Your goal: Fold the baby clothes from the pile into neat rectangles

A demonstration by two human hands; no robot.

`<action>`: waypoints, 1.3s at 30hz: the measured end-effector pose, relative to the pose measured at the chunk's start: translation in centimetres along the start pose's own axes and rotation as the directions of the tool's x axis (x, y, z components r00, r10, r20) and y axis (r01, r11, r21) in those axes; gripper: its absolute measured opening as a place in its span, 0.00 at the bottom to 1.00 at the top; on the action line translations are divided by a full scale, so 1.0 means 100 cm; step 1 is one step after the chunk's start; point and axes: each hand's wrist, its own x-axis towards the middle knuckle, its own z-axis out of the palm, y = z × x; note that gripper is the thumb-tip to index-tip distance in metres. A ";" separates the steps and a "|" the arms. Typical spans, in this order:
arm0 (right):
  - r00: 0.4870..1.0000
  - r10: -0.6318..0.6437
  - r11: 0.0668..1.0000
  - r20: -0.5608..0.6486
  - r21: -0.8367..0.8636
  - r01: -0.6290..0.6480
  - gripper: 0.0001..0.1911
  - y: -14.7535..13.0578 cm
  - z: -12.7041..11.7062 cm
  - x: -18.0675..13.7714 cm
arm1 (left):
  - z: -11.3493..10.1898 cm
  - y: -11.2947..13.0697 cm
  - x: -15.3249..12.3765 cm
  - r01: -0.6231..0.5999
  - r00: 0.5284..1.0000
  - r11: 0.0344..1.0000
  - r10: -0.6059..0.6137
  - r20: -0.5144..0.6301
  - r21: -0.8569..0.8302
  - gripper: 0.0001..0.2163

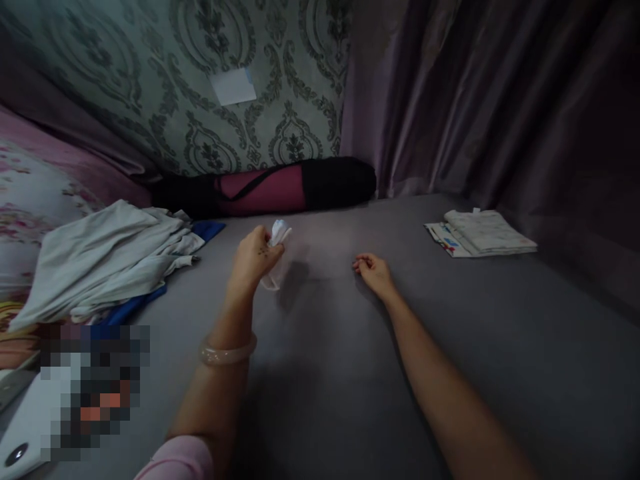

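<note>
My left hand [254, 257] is raised a little above the grey bed surface [350, 347] and closed round a small crumpled white piece of cloth [279, 233], part of which hangs below the fingers. A pale bangle [227, 352] sits on that wrist. My right hand [373, 270] rests low on the grey surface to the right, its fingers curled inward with nothing visible in them. The two hands are about a hand's width apart.
A heap of pale grey and blue clothes [110, 257] lies at the left. Folded white printed cloths [480, 233] sit at the right near the purple curtain [500, 100]. A rolled pink and black mat [280, 187] lies along the patterned wall.
</note>
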 end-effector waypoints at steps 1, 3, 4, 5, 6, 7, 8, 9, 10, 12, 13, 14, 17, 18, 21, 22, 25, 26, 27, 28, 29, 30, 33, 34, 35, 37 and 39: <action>1.000 -0.005 1.000 0.002 -0.012 0.005 0.11 0.001 0.000 0.001 | 0.000 0.003 -0.002 -0.027 0.999 0.993 0.029 -0.022 0.112 0.09; 1.000 -0.015 1.000 0.001 -0.026 0.015 0.11 0.003 0.000 0.001 | 0.008 0.010 -0.006 -0.084 0.996 0.964 0.088 -0.002 0.251 0.09; 1.000 -0.016 0.999 0.001 -0.031 0.016 0.11 0.004 0.000 0.002 | 0.015 0.014 -0.008 -0.111 0.994 0.952 0.107 0.029 0.286 0.10; 1.000 -0.015 0.999 0.004 -0.033 0.015 0.10 0.004 0.000 0.002 | 0.023 0.018 -0.011 -0.133 0.991 0.943 0.119 0.066 0.304 0.10; 1.000 -0.012 0.999 0.008 -0.033 0.012 0.10 0.004 0.000 0.002 | 0.031 0.022 -0.013 -0.156 0.986 0.938 0.129 0.105 0.310 0.10; 1.000 -0.008 1.000 0.013 -0.031 0.008 0.10 0.003 0.000 0.002 | 0.039 0.025 -0.016 -0.174 0.980 0.935 0.136 0.142 0.308 0.11; 1.000 -0.003 1.000 0.019 -0.028 0.004 0.10 0.003 0.000 0.002 | 0.047 0.029 -0.019 -0.188 0.975 0.934 0.140 0.173 0.302 0.12; 1.000 -0.001 1.000 0.027 -0.027 0.002 0.10 0.002 0.000 0.002 | 0.054 0.032 -0.022 -0.199 0.969 0.935 0.144 0.199 0.294 0.12; 1.000 -0.001 1.000 0.031 -0.027 0.002 0.10 0.002 0.000 0.002 | 0.061 0.035 -0.023 -0.208 0.964 0.937 0.148 0.222 0.280 0.13; 0.999 -0.001 0.999 0.037 -0.033 0.002 0.11 0.001 -0.001 0.002 | 0.069 0.040 -0.024 -0.214 0.950 0.953 0.152 0.273 0.216 0.15; 0.999 0.000 0.999 0.038 -0.037 0.002 0.11 0.001 -0.001 0.001 | 0.072 0.041 -0.023 -0.205 0.939 0.966 0.149 0.310 0.157 0.15; 0.999 0.000 0.999 0.038 -0.043 0.001 0.11 0.001 -0.001 0.001 | 0.073 0.041 -0.021 -0.187 0.926 0.978 0.146 0.348 0.088 0.16; 0.999 -0.003 0.998 0.032 -0.061 0.005 0.11 0.001 -0.001 0.000 | 0.073 0.036 -0.011 -0.185 0.921 0.981 0.194 0.337 -0.058 0.16; 1.000 -0.006 0.998 0.027 -0.065 0.008 0.11 0.001 -0.001 0.000 | 0.072 0.032 -0.007 -0.232 0.931 0.971 0.240 0.275 -0.061 0.17; 1.000 -0.012 0.998 0.022 -0.061 0.014 0.10 0.001 -0.001 0.000 | 0.070 0.013 -0.002 -0.406 0.911 0.911 0.398 0.109 0.069 0.20; 1.000 -0.013 0.998 0.023 -0.061 0.015 0.11 0.000 -0.001 0.000 | 0.071 0.005 -0.002 -0.436 0.899 0.891 0.425 0.105 0.128 0.22; 1.000 -0.016 0.996 0.019 -0.089 0.018 0.11 -0.001 -0.001 -0.001 | 0.080 -0.019 -0.006 -0.447 0.894 0.859 0.419 0.161 0.249 0.25; 1.000 -0.015 0.994 0.014 -0.105 0.016 0.11 -0.001 -0.001 -0.001 | 0.085 -0.025 -0.008 -0.439 0.897 0.861 0.402 0.184 0.258 0.26; 1.000 -0.012 0.993 0.011 -0.120 0.013 0.11 -0.001 -0.001 -0.001 | 0.091 -0.030 -0.010 -0.437 0.895 0.863 0.388 0.221 0.255 0.26; 1.000 -0.006 0.991 0.008 -0.134 0.007 0.11 -0.002 -0.001 -0.001 | 0.097 -0.034 -0.011 -0.442 0.886 0.864 0.377 0.271 0.243 0.27; 1.000 0.000 0.989 0.007 -0.145 0.001 0.11 -0.002 -0.001 -0.001 | 0.104 -0.037 -0.013 -0.453 0.870 0.862 0.372 0.323 0.227 0.27; 1.000 0.006 0.988 0.006 -0.155 -0.005 0.11 -0.002 -0.001 -0.001 | 0.109 -0.039 -0.014 -0.467 0.852 0.858 0.371 0.369 0.213 0.28; 1.000 0.014 0.985 0.013 -0.174 -0.011 0.11 -0.003 -0.001 -0.001 | 0.119 -0.040 -0.014 -0.503 0.816 0.840 0.385 0.431 0.202 0.29; 1.000 0.012 0.985 0.017 -0.175 -0.009 0.11 -0.003 -0.001 0.000 | 0.119 -0.040 -0.013 -0.505 0.816 0.837 0.385 0.431 0.210 0.29; 1.000 0.009 0.985 0.022 -0.173 -0.005 0.11 -0.002 -0.002 0.000 | 0.117 -0.038 -0.012 -0.505 0.815 0.835 0.379 0.438 0.217 0.29; 1.000 -0.002 0.986 0.027 -0.165 0.006 0.11 -0.002 -0.002 0.000 | 0.110 -0.034 -0.011 -0.488 0.814 0.839 0.336 0.475 0.242 0.29; 0.999 -0.017 0.988 0.028 -0.155 0.021 0.11 -0.001 -0.001 0.000 | 0.101 -0.027 -0.009 -0.472 0.809 0.838 0.288 0.512 0.274 0.28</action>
